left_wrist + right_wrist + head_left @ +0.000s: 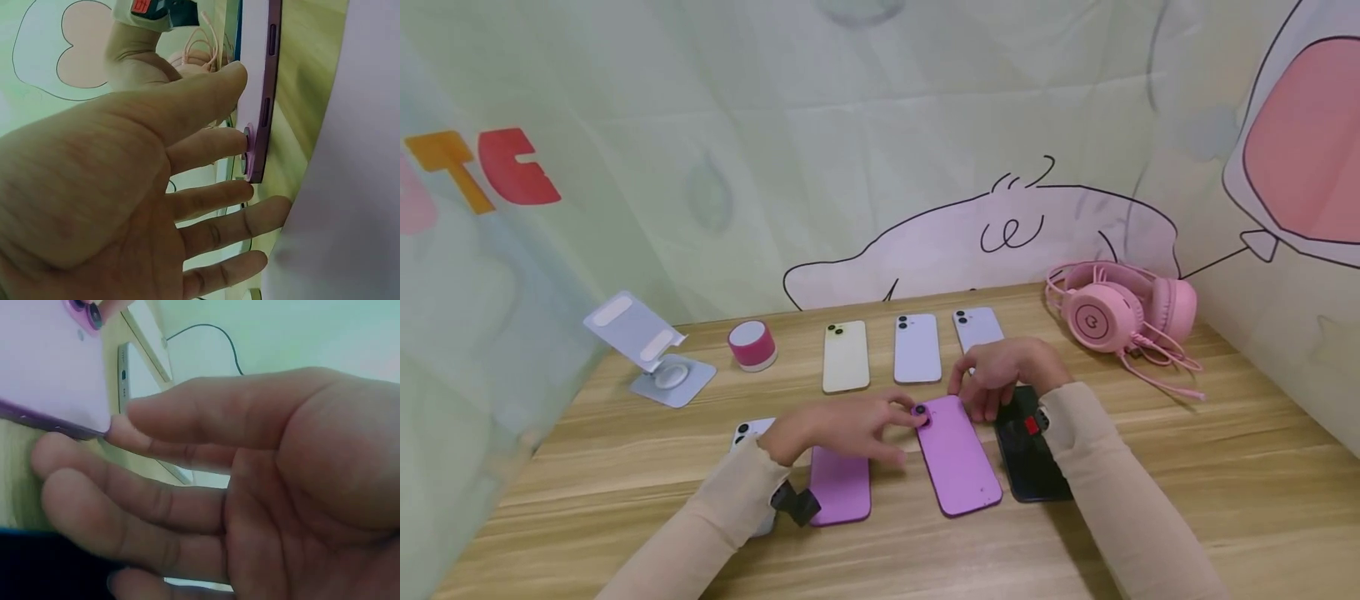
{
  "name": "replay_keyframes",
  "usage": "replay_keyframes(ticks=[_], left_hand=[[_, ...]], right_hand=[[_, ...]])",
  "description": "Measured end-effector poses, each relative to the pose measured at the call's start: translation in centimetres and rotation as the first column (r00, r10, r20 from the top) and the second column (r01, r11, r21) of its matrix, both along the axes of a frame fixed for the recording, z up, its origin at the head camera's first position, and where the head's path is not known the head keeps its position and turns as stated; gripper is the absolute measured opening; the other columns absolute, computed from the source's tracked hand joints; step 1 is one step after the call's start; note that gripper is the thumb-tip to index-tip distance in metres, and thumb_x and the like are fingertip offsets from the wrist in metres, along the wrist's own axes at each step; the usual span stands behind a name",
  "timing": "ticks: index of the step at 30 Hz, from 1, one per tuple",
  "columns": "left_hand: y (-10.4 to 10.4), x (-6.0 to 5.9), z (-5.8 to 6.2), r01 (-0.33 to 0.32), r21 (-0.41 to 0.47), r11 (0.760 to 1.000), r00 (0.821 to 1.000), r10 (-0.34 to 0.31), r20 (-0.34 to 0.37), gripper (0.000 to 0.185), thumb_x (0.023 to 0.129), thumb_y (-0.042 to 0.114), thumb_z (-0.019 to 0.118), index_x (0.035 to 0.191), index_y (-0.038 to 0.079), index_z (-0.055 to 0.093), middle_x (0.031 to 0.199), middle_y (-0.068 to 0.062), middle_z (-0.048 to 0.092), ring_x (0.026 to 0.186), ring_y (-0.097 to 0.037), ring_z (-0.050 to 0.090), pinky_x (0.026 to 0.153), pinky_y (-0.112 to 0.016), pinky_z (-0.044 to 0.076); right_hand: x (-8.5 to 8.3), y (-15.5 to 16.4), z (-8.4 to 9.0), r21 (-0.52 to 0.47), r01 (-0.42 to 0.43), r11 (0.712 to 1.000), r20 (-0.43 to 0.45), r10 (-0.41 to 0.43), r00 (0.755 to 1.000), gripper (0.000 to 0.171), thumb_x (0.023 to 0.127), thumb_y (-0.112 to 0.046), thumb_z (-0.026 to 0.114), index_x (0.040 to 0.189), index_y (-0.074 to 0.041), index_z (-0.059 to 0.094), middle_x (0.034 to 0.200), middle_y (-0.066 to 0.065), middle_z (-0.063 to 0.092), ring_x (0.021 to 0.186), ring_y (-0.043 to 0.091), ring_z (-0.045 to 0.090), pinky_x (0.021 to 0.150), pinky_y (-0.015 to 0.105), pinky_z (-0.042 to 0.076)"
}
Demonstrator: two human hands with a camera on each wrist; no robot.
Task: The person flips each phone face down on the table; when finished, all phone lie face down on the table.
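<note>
1. Purple phone point(958, 454) lies back-up on the wooden table point(1225, 467), in the near row between a second purple phone point(840, 485) on its left and a black phone point(1030, 458) on its right; it sits slightly askew, its camera end turned toward the left hand.
2. Left hand point(842, 427) reaches across the second purple phone with its fingers straight and spread; in the left wrist view the fingertips point(234, 140) touch the camera corner of the purple phone point(262, 94), gripping nothing.
3. Right hand point(1000, 375) rests at the phone's far right corner, fingers relaxed and lightly bent; in the right wrist view a fingertip point(122, 434) touches the edge of the purple phone point(50, 375) without closing round it.
4. Judging from the tilt, squaring the phone goes best with light sideways pushes from both hands at the top corners, keeping it flat so it slides rather than lifts, and clear of the black phone beside it.
5. Behind stand a yellow phone point(846, 356), two lavender phones point(917, 347) point(976, 327), pink headphones point(1120, 317), a pink speaker point(752, 345) and a phone stand point(651, 350).
</note>
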State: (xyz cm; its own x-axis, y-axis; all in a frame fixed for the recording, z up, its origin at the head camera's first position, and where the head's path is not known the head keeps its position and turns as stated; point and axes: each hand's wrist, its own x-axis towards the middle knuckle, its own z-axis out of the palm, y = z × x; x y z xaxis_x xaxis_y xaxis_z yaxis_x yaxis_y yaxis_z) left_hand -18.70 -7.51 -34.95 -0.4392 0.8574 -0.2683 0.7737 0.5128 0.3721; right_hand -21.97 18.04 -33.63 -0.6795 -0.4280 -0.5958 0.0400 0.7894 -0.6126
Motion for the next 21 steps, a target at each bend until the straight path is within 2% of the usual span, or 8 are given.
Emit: replay_keyframes(ticks=[5, 7, 10, 12, 14, 17, 21], left_hand=[[-0.2, -0.3, 0.3, -0.031, -0.028, 0.999, 0.999, 0.031, 0.012, 0.059, 0.099, 0.037, 0.063, 0.150, 0.011, 0.047, 0.157, -0.013, 0.034, 0.076, -0.005, 0.055, 0.088, -0.028, 0.044], [-0.2, -0.4, 0.3, -0.038, -0.038, 0.999, 0.999, 0.038, 0.005, 0.059, 0.100, 0.039, 0.061, 0.150, 0.012, 0.047, 0.159, -0.012, 0.033, 0.080, -0.007, 0.056, 0.088, -0.029, 0.044], [-0.1, -0.4, 0.3, -0.046, -0.047, 0.998, 0.999, 0.046, -0.009, 0.059, 0.100, 0.041, 0.059, 0.149, 0.011, 0.048, 0.159, -0.012, 0.033, 0.107, -0.013, 0.058, 0.098, -0.033, 0.043], [-0.1, -0.3, 0.3, -0.053, -0.051, 0.997, 0.998, 0.053, -0.017, 0.059, 0.100, 0.041, 0.059, 0.149, 0.010, 0.049, 0.159, -0.012, 0.035, 0.127, -0.019, 0.051, 0.106, -0.037, 0.041], [0.1, -0.3, 0.3, -0.060, -0.042, 0.997, 0.998, 0.059, -0.028, 0.057, 0.100, 0.040, 0.061, 0.147, 0.009, 0.051, 0.156, -0.011, 0.039, 0.139, -0.022, 0.042, 0.110, -0.040, 0.038], [0.5, -0.3, 0.3, -0.056, -0.020, 0.998, 0.996, 0.054, -0.068, 0.053, 0.098, 0.037, 0.063, 0.142, 0.008, 0.056, 0.148, -0.010, 0.049, 0.135, -0.022, 0.047, 0.109, -0.039, 0.039], [1.4, -0.5, 0.5, -0.028, 0.001, 1.000, 0.992, 0.028, -0.120, 0.044, 0.097, 0.034, 0.066, 0.133, 0.009, 0.061, 0.132, -0.009, 0.057, 0.117, -0.018, 0.057, 0.101, -0.034, 0.045]], right_hand=[[-0.2, -0.3, 0.0, -0.015, -0.028, 0.999, -0.016, 0.028, 0.999, 0.016, 0.098, -0.014, 0.055, 0.113, -0.010, 0.060, 0.084, 0.007, 0.073, 0.072, 0.017, 0.069, 0.064, 0.026, 0.048], [-0.2, -0.2, -0.1, -0.025, -0.024, 0.999, -0.014, 0.024, 1.000, 0.016, 0.100, -0.015, 0.054, 0.113, -0.008, 0.060, 0.085, 0.007, 0.073, 0.073, 0.017, 0.069, 0.064, 0.026, 0.047], [-0.2, -0.1, -0.2, -0.053, -0.005, 0.999, -0.001, 0.005, 1.000, 0.019, 0.101, -0.016, 0.053, 0.115, -0.007, 0.061, 0.086, 0.008, 0.074, 0.073, 0.016, 0.071, 0.065, 0.025, 0.047], [-0.1, 0.0, -0.3, -0.076, 0.005, 0.997, 0.011, -0.004, 1.000, 0.021, 0.103, -0.017, 0.052, 0.117, -0.006, 0.061, 0.087, 0.009, 0.075, 0.074, 0.016, 0.072, 0.065, 0.025, 0.048], [0.0, 0.1, -0.4, -0.085, 0.005, 0.996, 0.009, -0.004, 1.000, 0.022, 0.103, -0.019, 0.052, 0.118, -0.006, 0.061, 0.088, 0.009, 0.075, 0.074, 0.016, 0.072, 0.065, 0.025, 0.048], [0.1, 0.3, -0.3, -0.064, 0.006, 0.998, -0.026, -0.007, 1.000, 0.024, 0.104, -0.020, 0.052, 0.120, -0.007, 0.062, 0.088, 0.008, 0.075, 0.076, 0.018, 0.072, 0.065, 0.026, 0.049], [0.3, 0.8, 0.0, -0.022, 0.009, 1.000, -0.078, -0.011, 0.997, 0.024, 0.103, -0.019, 0.052, 0.123, -0.008, 0.062, 0.088, 0.007, 0.073, 0.078, 0.019, 0.070, 0.066, 0.028, 0.050]])
